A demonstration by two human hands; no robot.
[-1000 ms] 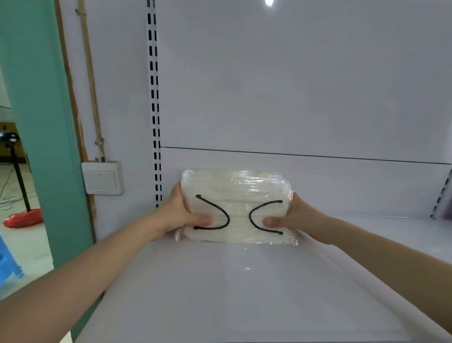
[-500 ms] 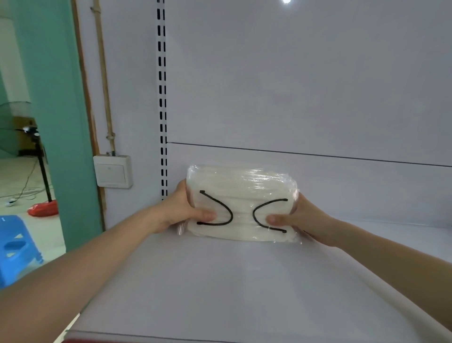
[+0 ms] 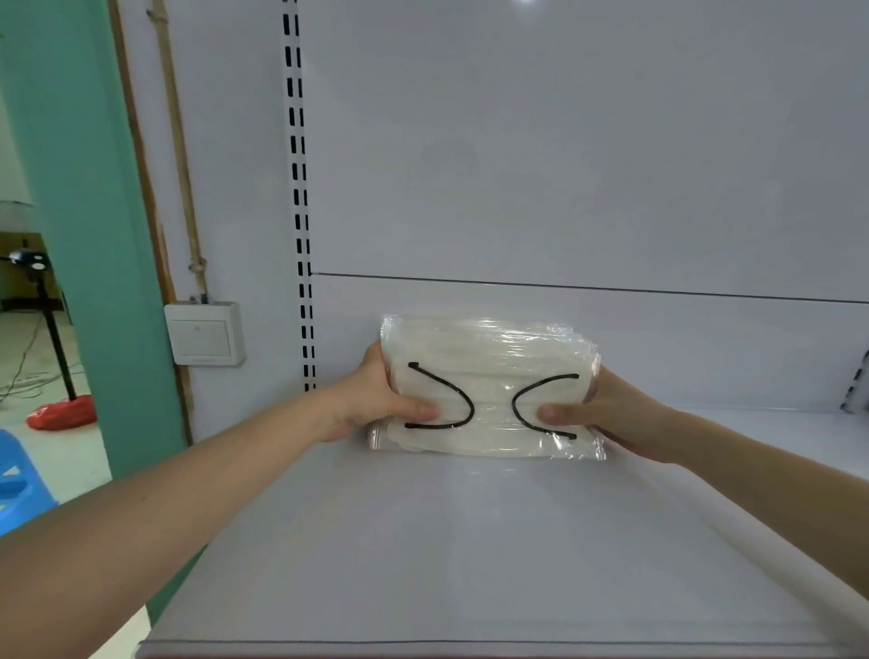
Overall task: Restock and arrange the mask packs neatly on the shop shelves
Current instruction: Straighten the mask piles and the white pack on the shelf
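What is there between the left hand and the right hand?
In the head view, one clear-wrapped pack of white masks lies there; the left hand and the right hand grip its two ends.

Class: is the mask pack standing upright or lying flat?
Upright: the mask pack stands on its long edge on the shelf, left hand and right hand gripping its ends.

Even, soft lighting from above; the reflection of an overhead lamp [image 3: 525,2] is seen as a bright spot at the top edge of the white back panel [image 3: 564,141]. A cool bluish-grey cast is given to the panel and the shelf [image 3: 470,541]. Small glints are carried by the clear wrap of the mask pack [image 3: 489,376]. Wide-angle distortion is shown by the bowed slotted upright [image 3: 301,188] and the stretched left forearm [image 3: 117,541]. Focus is slightly soft throughout.
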